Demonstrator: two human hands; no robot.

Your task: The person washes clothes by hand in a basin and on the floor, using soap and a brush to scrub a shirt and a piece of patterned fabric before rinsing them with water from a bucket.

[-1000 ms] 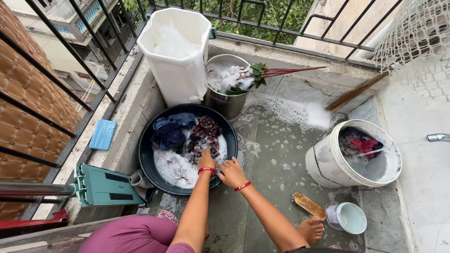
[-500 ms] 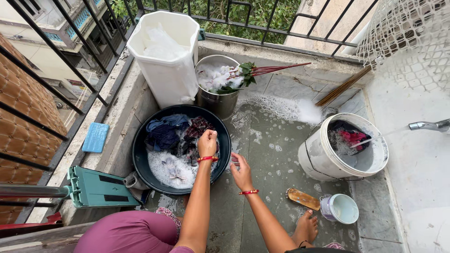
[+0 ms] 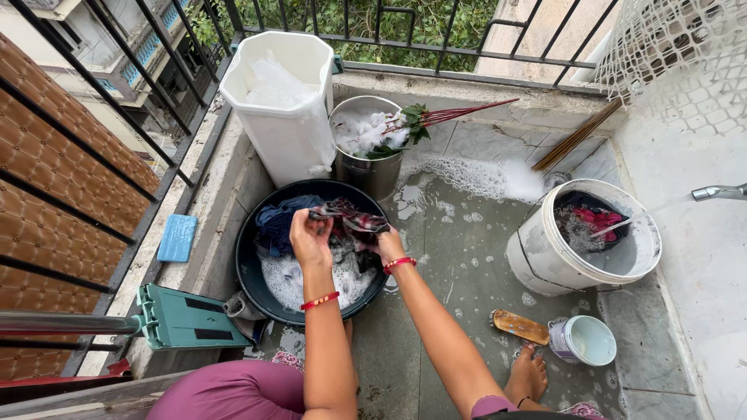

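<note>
Fingers of both your hands are closing on one dark red checked garment (image 3: 348,218), and you are holding it stretched between them just above the black tub (image 3: 247,268). Your left hand (image 3: 310,233) is pinching one end with the thumb on top; your right hand (image 3: 387,245) is gripping the other end from the far side, its fingertips partly hidden by the cloth. Below the garment, blue and dark clothes (image 3: 278,222) are lying heaped at the tub's far side, with soapy water (image 3: 282,281) showing in front. Judging from this, the wash is partway along: one piece is in hand, and several are waiting in the suds. To your right, a white bucket (image 3: 545,257) is holding red cloth in water, near a tap (image 3: 716,191). A wooden brush (image 3: 520,326) and small white mug (image 3: 583,340) are lying on the wet, foamy floor (image 3: 459,264) by your foot. Beyond the tub are standing a white bin (image 3: 284,117) and a steel pail (image 3: 372,167).
</note>
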